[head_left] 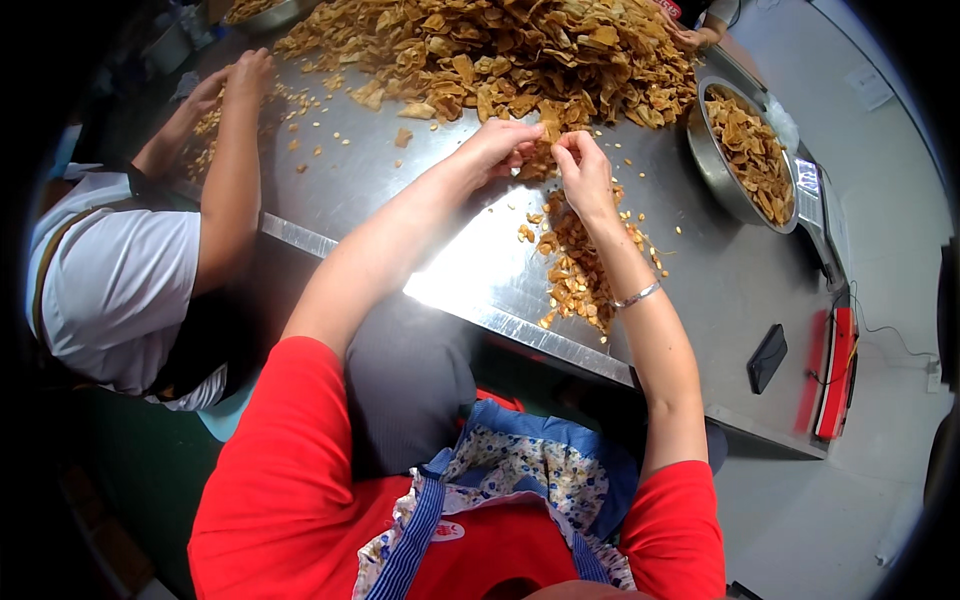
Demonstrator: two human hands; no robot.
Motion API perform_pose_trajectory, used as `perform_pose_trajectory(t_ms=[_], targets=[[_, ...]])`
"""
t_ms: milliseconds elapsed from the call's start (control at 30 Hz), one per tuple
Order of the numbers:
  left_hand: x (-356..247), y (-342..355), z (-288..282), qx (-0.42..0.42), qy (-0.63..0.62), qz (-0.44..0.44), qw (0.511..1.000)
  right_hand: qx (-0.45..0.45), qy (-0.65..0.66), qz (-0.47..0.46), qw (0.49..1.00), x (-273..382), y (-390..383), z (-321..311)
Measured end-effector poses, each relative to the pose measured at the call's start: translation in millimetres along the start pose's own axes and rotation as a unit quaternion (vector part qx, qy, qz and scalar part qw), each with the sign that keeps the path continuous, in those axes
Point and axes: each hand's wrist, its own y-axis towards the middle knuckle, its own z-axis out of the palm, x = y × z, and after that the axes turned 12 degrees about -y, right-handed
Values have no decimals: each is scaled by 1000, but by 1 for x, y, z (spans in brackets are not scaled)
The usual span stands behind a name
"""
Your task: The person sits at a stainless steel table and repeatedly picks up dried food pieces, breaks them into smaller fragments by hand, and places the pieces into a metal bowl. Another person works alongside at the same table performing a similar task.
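At the near edge of a large heap of dried brown pieces point(480, 60), both my hands are raised over the steel table. My left hand point(497, 148) has curled fingers on a brown dried piece point(550, 128). My right hand point(585, 172), with a bracelet on that wrist, pinches at the same piece from the right. Below my hands, a loose pile of smaller bits and pale seeds point(573, 275) stretches toward the table's front edge.
A steel bowl point(708, 160) of brown pieces sits on the right, with a scale point(835, 365) and black phone point(766, 357) nearby. A co-worker point(120, 280) works at the left; another's hand point(690, 35) is behind the heap. The table's front edge point(500, 325) crosses below.
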Motion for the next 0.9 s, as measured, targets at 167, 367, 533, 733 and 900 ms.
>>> perform_pose_trajectory(t_ms=[167,367,533,733,900], targets=[[-4,-9,7,57,-16,86,995,-20,115,92,989,0,-11,-15],[11,-10,16,180,5,74,981,27,119,84,989,-3,-25,-24],[12,-12,19,270,-180,15,946,74,299,71,949,5,-25,-34],[16,-13,25,109,74,184,974,-74,33,2,997,8,-32,-34],[12,-14,26,104,250,289,918,-31,126,27,991,2,-29,-32]])
